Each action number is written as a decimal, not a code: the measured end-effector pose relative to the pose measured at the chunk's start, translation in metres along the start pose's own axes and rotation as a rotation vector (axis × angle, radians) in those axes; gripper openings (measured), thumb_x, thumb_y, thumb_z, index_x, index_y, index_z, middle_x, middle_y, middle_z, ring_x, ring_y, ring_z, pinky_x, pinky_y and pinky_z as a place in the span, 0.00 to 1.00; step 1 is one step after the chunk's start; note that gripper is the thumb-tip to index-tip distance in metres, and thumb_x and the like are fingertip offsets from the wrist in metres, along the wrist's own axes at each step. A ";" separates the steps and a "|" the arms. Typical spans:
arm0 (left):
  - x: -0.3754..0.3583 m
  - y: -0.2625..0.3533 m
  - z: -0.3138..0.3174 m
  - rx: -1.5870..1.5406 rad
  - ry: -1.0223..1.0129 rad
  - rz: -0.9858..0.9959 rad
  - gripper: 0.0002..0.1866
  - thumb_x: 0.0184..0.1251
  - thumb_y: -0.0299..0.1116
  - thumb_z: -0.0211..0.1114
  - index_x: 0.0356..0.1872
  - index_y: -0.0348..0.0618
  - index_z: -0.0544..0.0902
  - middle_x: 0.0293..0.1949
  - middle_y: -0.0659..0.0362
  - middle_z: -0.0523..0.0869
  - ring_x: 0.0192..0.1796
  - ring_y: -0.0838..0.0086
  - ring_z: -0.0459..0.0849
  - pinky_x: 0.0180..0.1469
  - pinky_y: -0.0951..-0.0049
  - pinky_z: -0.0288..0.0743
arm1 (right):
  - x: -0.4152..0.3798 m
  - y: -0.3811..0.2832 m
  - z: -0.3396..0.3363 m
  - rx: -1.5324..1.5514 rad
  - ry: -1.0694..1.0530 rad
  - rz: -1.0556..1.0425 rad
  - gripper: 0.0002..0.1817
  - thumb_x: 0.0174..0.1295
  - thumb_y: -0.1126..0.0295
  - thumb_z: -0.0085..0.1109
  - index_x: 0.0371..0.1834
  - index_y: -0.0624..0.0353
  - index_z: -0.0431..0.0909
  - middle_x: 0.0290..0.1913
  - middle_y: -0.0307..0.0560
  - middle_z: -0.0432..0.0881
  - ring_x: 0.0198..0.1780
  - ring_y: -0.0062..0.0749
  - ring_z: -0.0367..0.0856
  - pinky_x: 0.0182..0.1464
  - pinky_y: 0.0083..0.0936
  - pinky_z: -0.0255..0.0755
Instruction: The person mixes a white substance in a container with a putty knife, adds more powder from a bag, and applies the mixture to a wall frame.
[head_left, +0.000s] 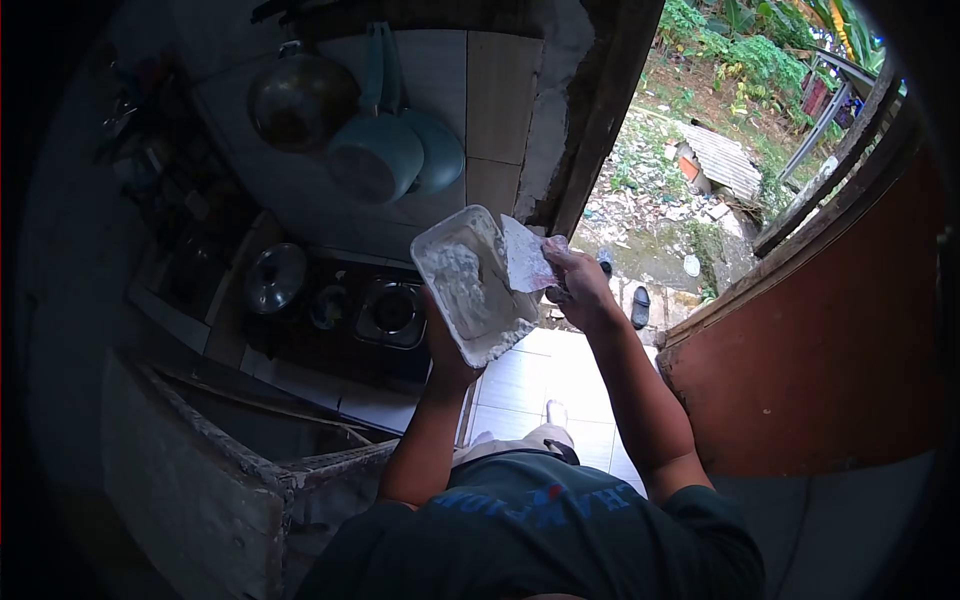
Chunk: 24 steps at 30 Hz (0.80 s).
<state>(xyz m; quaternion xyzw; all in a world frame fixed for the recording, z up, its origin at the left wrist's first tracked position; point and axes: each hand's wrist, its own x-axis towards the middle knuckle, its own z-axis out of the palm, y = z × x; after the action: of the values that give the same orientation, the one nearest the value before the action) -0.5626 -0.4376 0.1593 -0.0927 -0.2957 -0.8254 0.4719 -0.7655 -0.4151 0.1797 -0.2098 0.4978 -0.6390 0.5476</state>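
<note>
A white rectangular tub (472, 285), tilted, is held up in front of my body, with pale, lumpy paste (455, 277) smeared inside and along its rim. My left hand (447, 340) supports it from below and the left side, its fingers mostly hidden behind the tub. In my right hand (575, 278) is a flat whitish scraper (525, 257), gripped at its right edge. The scraper is at the tub's right rim and has pale residue on its face.
Pans (375, 155) and a wok (303, 100) hang on the tiled wall. Below them is a stove (390, 313) with a lidded pot (276, 279). An orange-brown door (800, 350) stands open at right. Dark sandals (641, 307) lie outside the doorway.
</note>
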 end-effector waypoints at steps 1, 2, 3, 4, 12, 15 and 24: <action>-0.002 -0.002 -0.002 -0.293 0.023 -0.028 0.45 0.64 0.29 0.73 0.77 0.45 0.53 0.72 0.50 0.65 0.72 0.59 0.70 0.72 0.53 0.71 | -0.001 0.000 0.002 0.033 0.034 -0.022 0.13 0.76 0.62 0.56 0.43 0.62 0.82 0.35 0.40 0.84 0.30 0.21 0.83 0.25 0.17 0.70; -0.003 -0.002 -0.003 -0.291 0.022 -0.030 0.45 0.64 0.29 0.73 0.77 0.45 0.53 0.72 0.50 0.65 0.72 0.59 0.70 0.72 0.53 0.71 | -0.002 -0.002 0.007 0.067 0.067 -0.044 0.14 0.76 0.62 0.55 0.43 0.62 0.82 0.35 0.41 0.85 0.32 0.23 0.85 0.27 0.19 0.75; -0.004 -0.002 -0.004 -0.317 0.078 -0.056 0.46 0.63 0.29 0.73 0.78 0.46 0.53 0.72 0.50 0.64 0.73 0.59 0.69 0.72 0.53 0.70 | -0.004 -0.003 0.010 0.069 0.067 -0.045 0.14 0.76 0.62 0.55 0.43 0.62 0.82 0.35 0.41 0.85 0.32 0.23 0.85 0.27 0.19 0.75; -0.005 -0.002 -0.006 -0.342 0.135 -0.081 0.47 0.62 0.28 0.74 0.78 0.46 0.53 0.72 0.50 0.64 0.73 0.58 0.69 0.73 0.52 0.69 | -0.005 -0.004 0.013 0.076 0.094 -0.080 0.13 0.77 0.63 0.54 0.44 0.62 0.81 0.35 0.40 0.84 0.29 0.21 0.82 0.25 0.18 0.70; -0.014 -0.007 -0.007 -0.014 0.077 -0.013 0.40 0.70 0.30 0.66 0.78 0.46 0.54 0.72 0.51 0.65 0.74 0.59 0.67 0.74 0.51 0.67 | 0.014 0.011 0.004 0.092 0.214 -0.314 0.13 0.77 0.62 0.53 0.42 0.60 0.82 0.32 0.37 0.84 0.25 0.16 0.77 0.21 0.18 0.63; -0.021 -0.012 -0.015 0.271 0.091 0.019 0.34 0.76 0.36 0.60 0.78 0.46 0.56 0.72 0.51 0.66 0.74 0.58 0.69 0.73 0.50 0.69 | 0.011 0.002 -0.004 0.071 0.190 -0.373 0.14 0.78 0.60 0.53 0.40 0.59 0.82 0.31 0.36 0.84 0.23 0.15 0.76 0.21 0.17 0.62; -0.017 0.000 -0.002 0.279 0.168 -0.062 0.34 0.81 0.60 0.41 0.75 0.47 0.64 0.66 0.53 0.75 0.67 0.59 0.78 0.68 0.50 0.74 | -0.020 -0.046 -0.016 -0.332 -0.027 -0.584 0.14 0.76 0.63 0.57 0.51 0.64 0.82 0.38 0.43 0.88 0.35 0.22 0.84 0.38 0.22 0.78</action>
<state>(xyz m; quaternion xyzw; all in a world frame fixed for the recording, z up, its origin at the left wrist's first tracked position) -0.5538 -0.4263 0.1506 0.0521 -0.3697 -0.7954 0.4775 -0.7947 -0.3952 0.2186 -0.4382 0.5067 -0.6762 0.3064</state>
